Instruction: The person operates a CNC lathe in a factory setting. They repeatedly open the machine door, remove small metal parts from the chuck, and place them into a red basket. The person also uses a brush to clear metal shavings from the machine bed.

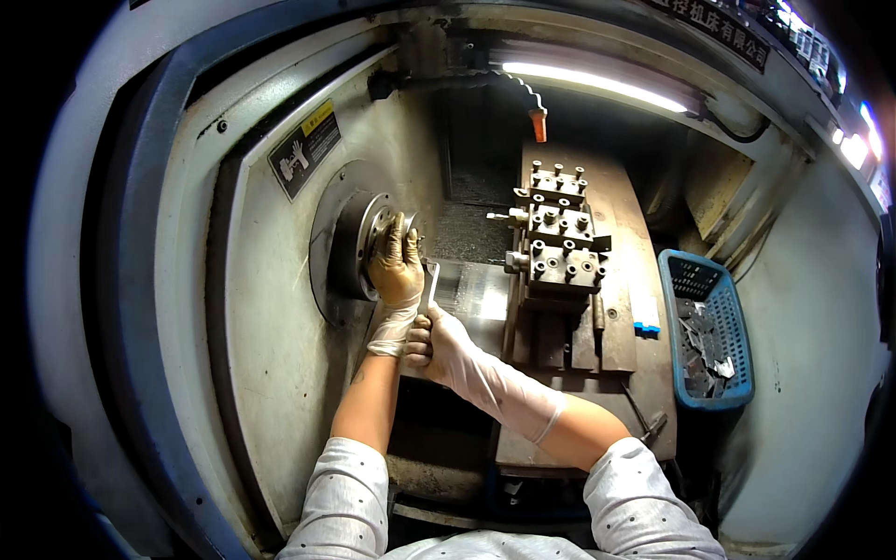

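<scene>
A round metal chuck (352, 245) sits on the machine's left wall, with a small shiny piece (412, 222) at its front. My left hand (398, 271), in a stained glove, lies against the chuck's front with its fingers stretched upward over it. The fingertips partly cover that shiny piece, and the palm side is hidden. Just below and to the right, my right hand (442, 350) is closed around the lower end of a bent metal bar that looks like a hex key (431, 286). Its upper end bends toward the chuck, beside my left hand; the contact there cannot be made out.
Several bolted tool holders (565, 266) stand on the slide to the right. A blue basket (668, 308) of metal pieces is farther right. An orange-tipped nozzle (539, 124) hangs at the back, near a lit lamp (597, 86). A dark-handled tool (653, 427) lies on the near bed.
</scene>
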`<state>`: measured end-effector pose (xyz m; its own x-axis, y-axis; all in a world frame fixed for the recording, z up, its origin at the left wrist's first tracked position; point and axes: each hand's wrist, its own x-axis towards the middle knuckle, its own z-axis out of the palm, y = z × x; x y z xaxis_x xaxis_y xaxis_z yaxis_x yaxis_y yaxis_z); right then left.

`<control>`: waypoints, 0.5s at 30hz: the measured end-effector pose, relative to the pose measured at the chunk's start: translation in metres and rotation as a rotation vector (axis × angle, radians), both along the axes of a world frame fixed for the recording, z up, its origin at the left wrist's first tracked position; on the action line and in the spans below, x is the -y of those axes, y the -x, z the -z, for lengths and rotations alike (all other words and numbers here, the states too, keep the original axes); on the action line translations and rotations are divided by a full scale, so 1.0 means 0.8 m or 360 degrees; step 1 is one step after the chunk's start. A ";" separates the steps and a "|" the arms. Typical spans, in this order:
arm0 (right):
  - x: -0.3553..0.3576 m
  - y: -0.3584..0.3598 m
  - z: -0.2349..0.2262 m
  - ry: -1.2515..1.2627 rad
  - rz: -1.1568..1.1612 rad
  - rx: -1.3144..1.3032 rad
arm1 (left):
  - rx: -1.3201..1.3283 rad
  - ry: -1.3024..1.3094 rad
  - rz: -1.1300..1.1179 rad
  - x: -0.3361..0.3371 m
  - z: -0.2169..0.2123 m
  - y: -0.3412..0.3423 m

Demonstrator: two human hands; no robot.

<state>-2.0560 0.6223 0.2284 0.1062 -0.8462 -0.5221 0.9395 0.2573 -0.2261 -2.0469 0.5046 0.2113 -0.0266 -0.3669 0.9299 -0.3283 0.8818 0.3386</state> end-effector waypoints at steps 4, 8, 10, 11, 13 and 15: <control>-0.008 -0.023 -0.033 0.0071 0.0268 0.0293 | -0.0054 0.0038 -0.0011 -0.002 0.005 0.007; -0.008 -0.029 -0.019 0.0198 0.0258 0.0151 | -0.0049 0.0025 0.0023 0.001 0.000 0.005; -0.008 -0.027 -0.014 0.0167 0.0210 -0.0024 | -0.0012 0.0005 -0.0014 0.000 0.003 -0.006; -0.003 -0.024 -0.019 0.0057 0.0231 -0.0139 | -0.0009 0.0005 -0.0015 0.000 0.005 -0.009; 0.020 -0.002 0.001 0.0072 0.0314 -0.0264 | -0.0005 0.0032 -0.0001 0.002 0.002 -0.006; 0.031 0.010 0.009 0.0114 0.0448 -0.0376 | -0.0012 0.0013 0.0025 0.000 0.005 0.000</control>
